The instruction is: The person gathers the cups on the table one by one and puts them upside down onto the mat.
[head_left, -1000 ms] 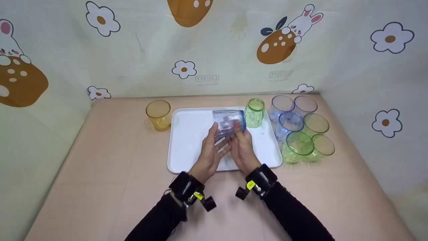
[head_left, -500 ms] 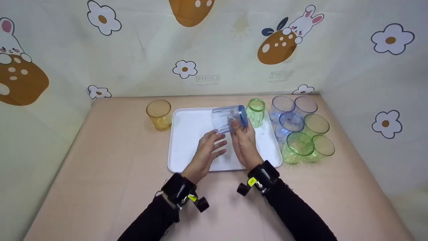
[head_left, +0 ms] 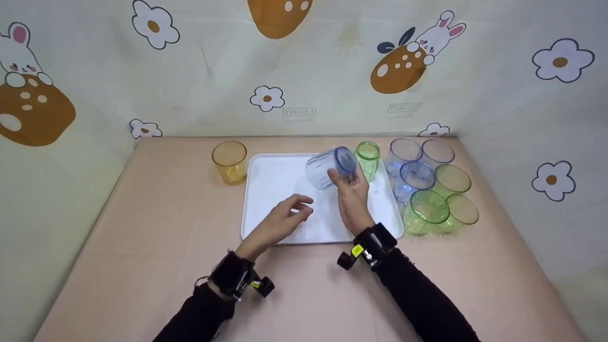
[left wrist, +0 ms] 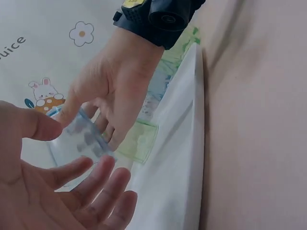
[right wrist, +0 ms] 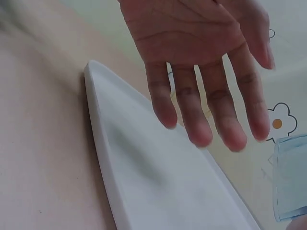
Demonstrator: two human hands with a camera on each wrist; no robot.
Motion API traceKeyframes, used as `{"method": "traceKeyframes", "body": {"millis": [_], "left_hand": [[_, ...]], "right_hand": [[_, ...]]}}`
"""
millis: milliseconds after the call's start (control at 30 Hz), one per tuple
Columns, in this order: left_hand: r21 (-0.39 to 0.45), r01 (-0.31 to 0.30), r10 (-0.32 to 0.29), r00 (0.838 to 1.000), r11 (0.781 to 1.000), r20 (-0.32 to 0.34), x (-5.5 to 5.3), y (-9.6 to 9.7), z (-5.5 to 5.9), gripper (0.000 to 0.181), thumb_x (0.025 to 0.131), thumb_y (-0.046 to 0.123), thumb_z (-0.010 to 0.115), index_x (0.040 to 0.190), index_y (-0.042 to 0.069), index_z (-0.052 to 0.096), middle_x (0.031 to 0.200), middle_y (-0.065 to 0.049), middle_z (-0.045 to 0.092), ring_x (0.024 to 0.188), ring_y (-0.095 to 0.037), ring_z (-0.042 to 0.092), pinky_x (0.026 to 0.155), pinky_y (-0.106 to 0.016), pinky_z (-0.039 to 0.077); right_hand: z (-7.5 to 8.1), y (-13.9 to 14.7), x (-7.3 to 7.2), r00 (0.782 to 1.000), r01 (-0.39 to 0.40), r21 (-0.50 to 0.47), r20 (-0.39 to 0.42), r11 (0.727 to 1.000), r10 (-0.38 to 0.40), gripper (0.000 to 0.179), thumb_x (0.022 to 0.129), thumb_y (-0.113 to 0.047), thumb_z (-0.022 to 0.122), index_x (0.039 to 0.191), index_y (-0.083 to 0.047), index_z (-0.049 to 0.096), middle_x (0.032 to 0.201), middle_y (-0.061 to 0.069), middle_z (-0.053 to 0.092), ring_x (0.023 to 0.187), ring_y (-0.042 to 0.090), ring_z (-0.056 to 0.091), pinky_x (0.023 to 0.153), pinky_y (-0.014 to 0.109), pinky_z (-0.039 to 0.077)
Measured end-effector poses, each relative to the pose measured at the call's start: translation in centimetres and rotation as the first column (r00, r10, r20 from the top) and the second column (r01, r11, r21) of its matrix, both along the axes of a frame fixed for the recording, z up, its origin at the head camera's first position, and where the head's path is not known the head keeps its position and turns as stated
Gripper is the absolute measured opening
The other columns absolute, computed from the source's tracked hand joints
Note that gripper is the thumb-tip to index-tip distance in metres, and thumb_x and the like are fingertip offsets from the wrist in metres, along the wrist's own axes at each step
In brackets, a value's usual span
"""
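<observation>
My right hand [head_left: 354,197] grips a clear blue glass [head_left: 323,169] above the back of the white tray [head_left: 266,199]. The glass is tilted, its deeper blue end facing right and up. My left hand [head_left: 285,216] is apart from it, lower and to the left over the tray, holding nothing. In the left wrist view, the left fingers [left wrist: 98,184] are spread beside the blue glass [left wrist: 79,139], which the right hand [left wrist: 110,81] pinches. The right wrist view shows the left palm [right wrist: 187,33] with the fingers extended. A green glass [head_left: 368,159] stands at the tray's back right corner.
A yellow glass [head_left: 230,163] stands left of the tray. Several glasses cluster right of it, including a blue one [head_left: 416,183] and a green one [head_left: 427,211]. A patterned cloth wall [head_left: 332,71] rises behind the table [head_left: 156,213].
Both hands were at the blue glass; the left has let go and moved down and left. The right hand has kept its grip, turning the glass so its deeper blue end tilts up.
</observation>
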State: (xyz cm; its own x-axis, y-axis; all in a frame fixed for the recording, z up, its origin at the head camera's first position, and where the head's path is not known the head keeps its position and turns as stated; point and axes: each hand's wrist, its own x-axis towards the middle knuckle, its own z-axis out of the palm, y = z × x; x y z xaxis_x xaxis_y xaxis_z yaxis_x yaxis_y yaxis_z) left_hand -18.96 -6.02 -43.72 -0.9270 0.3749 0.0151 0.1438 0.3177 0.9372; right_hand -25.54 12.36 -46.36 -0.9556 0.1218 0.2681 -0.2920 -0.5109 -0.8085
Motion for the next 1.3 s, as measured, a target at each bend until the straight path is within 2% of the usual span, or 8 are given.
{"method": "traceKeyframes", "body": {"millis": [133, 300, 467, 567, 700, 900, 1067, 1300], "left_hand": [[-0.082, 0.033, -0.041, 0.994, 0.996, -0.103, 0.0, -1.1, 0.4, 0.031, 0.105, 0.022, 0.057, 0.128, 0.001, 0.062, 0.116, -0.013, 0.068, 0.101, -0.031, 0.067, 0.09, -0.046, 0.053], [-0.16, 0.021, -0.055, 0.976, 0.987, -0.211, 0.0, -2.8, 0.7, 0.026, 0.103, 0.015, 0.057, 0.125, 0.001, 0.062, 0.114, -0.013, 0.067, 0.1, -0.03, 0.067, 0.091, -0.049, 0.053], [-0.319, 0.004, -0.114, 0.938, 0.948, -0.328, 0.0, -4.5, 0.8, 0.026, 0.101, 0.014, 0.06, 0.124, 0.002, 0.062, 0.116, -0.014, 0.065, 0.104, -0.033, 0.064, 0.092, -0.047, 0.051], [-0.397, 0.002, -0.158, 0.92, 0.918, -0.36, 0.1, -5.3, 0.7, 0.027, 0.102, 0.016, 0.061, 0.125, 0.003, 0.061, 0.118, -0.015, 0.064, 0.107, -0.034, 0.062, 0.092, -0.045, 0.05], [-0.439, -0.001, -0.18, 0.911, 0.899, -0.37, 0.4, -6.2, 0.7, 0.027, 0.101, 0.017, 0.063, 0.124, 0.002, 0.061, 0.117, -0.015, 0.064, 0.107, -0.034, 0.062, 0.091, -0.045, 0.051], [-0.515, -0.091, -0.153, 0.898, 0.852, -0.412, 0.6, -7.2, 0.1, 0.03, 0.1, 0.02, 0.066, 0.124, 0.0, 0.062, 0.113, -0.015, 0.065, 0.101, -0.031, 0.062, 0.087, -0.046, 0.052], [-0.534, -0.141, -0.116, 0.9, 0.834, -0.42, 0.6, -7.9, -0.3, 0.03, 0.099, 0.02, 0.068, 0.121, 0.0, 0.064, 0.107, -0.015, 0.065, 0.091, -0.029, 0.06, 0.081, -0.046, 0.051], [-0.536, -0.135, -0.084, 0.928, 0.833, -0.364, 0.5, -8.2, -0.6, 0.032, 0.1, 0.023, 0.067, 0.123, 0.001, 0.064, 0.111, -0.015, 0.064, 0.096, -0.028, 0.058, 0.085, -0.046, 0.049]], "right_hand": [[-0.2, 0.0, -0.3, 0.999, 0.021, 0.073, -0.026, 0.997, -0.019, 0.073, 0.091, 0.007, 0.072, 0.154, 0.004, 0.034, 0.151, 0.018, 0.045, 0.142, 0.023, 0.04, 0.115, 0.03, 0.031], [-0.2, -0.1, -0.9, 0.998, 0.04, 0.196, -0.05, 0.98, -0.031, 0.074, 0.089, 0.005, 0.075, 0.153, 0.003, 0.037, 0.146, 0.019, 0.05, 0.138, 0.025, 0.044, 0.113, 0.032, 0.035], [-0.3, 0.1, -1.9, 0.996, 0.078, 0.272, -0.066, 0.959, -0.062, 0.073, 0.088, 0.005, 0.076, 0.151, 0.004, 0.04, 0.145, 0.019, 0.051, 0.138, 0.026, 0.045, 0.114, 0.03, 0.033], [-0.5, 0.2, -2.5, 0.993, 0.101, 0.306, -0.088, 0.947, -0.078, 0.071, 0.087, 0.006, 0.076, 0.15, 0.006, 0.041, 0.144, 0.02, 0.051, 0.138, 0.026, 0.044, 0.115, 0.029, 0.031], [-0.9, 0.5, -3.2, 0.992, 0.11, 0.349, -0.093, 0.931, -0.082, 0.072, 0.088, 0.006, 0.075, 0.15, 0.007, 0.039, 0.145, 0.022, 0.05, 0.14, 0.027, 0.042, 0.116, 0.029, 0.029], [-0.7, 0.4, -3.2, 0.995, 0.098, 0.388, -0.058, 0.916, -0.082, 0.072, 0.088, 0.008, 0.073, 0.15, 0.01, 0.035, 0.146, 0.026, 0.048, 0.14, 0.032, 0.041, 0.116, 0.029, 0.029], [-0.2, 0.2, -2.8, 0.996, 0.086, 0.421, -0.065, 0.903, -0.064, 0.07, 0.089, 0.01, 0.072, 0.148, 0.015, 0.035, 0.144, 0.029, 0.048, 0.139, 0.037, 0.041, 0.116, 0.034, 0.029], [-2.1, 0.6, -4.6, 0.99, 0.141, 0.506, -0.088, 0.851, -0.112, 0.069, 0.088, 0.006, 0.074, 0.148, 0.008, 0.041, 0.142, 0.024, 0.052, 0.136, 0.033, 0.045, 0.116, 0.035, 0.03]]}}
